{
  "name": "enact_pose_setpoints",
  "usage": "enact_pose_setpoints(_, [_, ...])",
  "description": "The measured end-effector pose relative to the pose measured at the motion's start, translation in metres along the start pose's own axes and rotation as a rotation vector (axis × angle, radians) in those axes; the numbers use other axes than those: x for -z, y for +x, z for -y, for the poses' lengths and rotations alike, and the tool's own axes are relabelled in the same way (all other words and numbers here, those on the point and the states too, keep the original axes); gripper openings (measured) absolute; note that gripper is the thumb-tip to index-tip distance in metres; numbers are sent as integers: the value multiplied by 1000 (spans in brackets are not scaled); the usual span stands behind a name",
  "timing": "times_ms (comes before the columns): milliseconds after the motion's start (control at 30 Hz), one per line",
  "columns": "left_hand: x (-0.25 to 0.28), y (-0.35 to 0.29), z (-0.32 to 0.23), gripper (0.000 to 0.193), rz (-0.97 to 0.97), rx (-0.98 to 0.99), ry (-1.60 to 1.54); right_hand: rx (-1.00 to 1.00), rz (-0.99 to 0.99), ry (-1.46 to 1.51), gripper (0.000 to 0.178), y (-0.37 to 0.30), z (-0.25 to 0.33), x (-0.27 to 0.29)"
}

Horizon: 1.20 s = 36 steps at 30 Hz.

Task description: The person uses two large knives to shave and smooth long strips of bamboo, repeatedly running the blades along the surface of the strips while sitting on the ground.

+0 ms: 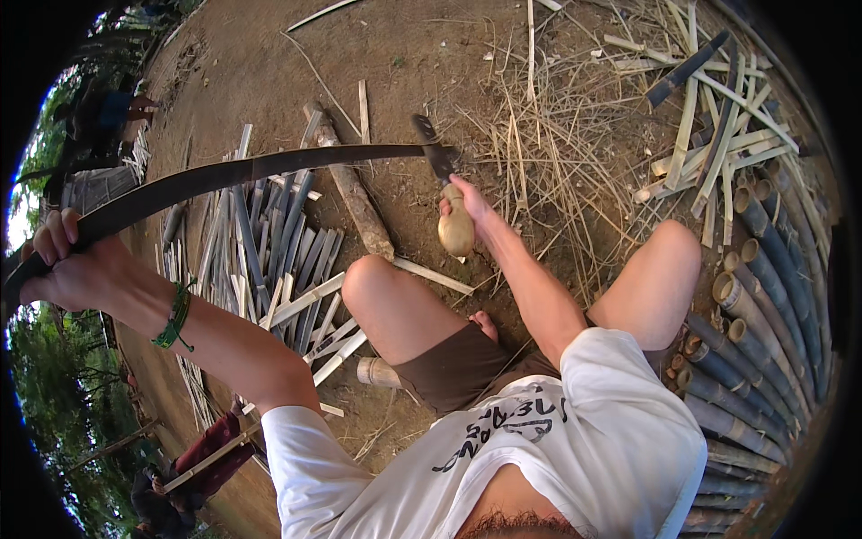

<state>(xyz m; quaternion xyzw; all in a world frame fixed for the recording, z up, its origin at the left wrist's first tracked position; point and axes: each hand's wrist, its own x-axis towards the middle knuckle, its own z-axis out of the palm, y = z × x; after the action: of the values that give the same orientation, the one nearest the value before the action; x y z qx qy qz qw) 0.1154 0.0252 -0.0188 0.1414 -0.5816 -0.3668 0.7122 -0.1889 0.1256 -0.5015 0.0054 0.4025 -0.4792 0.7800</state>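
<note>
My left hand, raised at the far left, is closed round a long dark bamboo strip. The strip runs in an arc across to the middle of the view. There its far end meets the dark blade of a knife, seeming to touch it. My right hand is wrapped round the knife where the blade joins its bulbous pale wooden handle, and the blade points away from me. Between my knees and the strip, a rough log lies on the dirt.
Many split bamboo strips are heaped left of my knees. Thin shavings litter the ground ahead. At right are more strips and a stack of round bamboo poles. Another person holds a pole at lower left.
</note>
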Motion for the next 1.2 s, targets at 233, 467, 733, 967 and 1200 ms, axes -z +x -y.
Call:
enact_pose_setpoints(233, [-23,-9,11,64,-36,-23,-7,53,66,-55,43,-5,5,7])
enact_pose_setpoints(467, [-38,-25,7,66,-14,-18,-90,-7,136,-71,45,-50,17,-19])
enact_pose_setpoints(733, [-60,-37,7,68,-65,-108,10,5,244,-68,46,-109,10,-72])
enact_pose_setpoints(967, [-77,-50,5,65,-129,-158,149,-45,318,21,43,-141,8,-110])
enact_pose_setpoints(1200, [-100,-46,7,60,-199,-249,318,-23,472,-32,47,-176,32,-154])
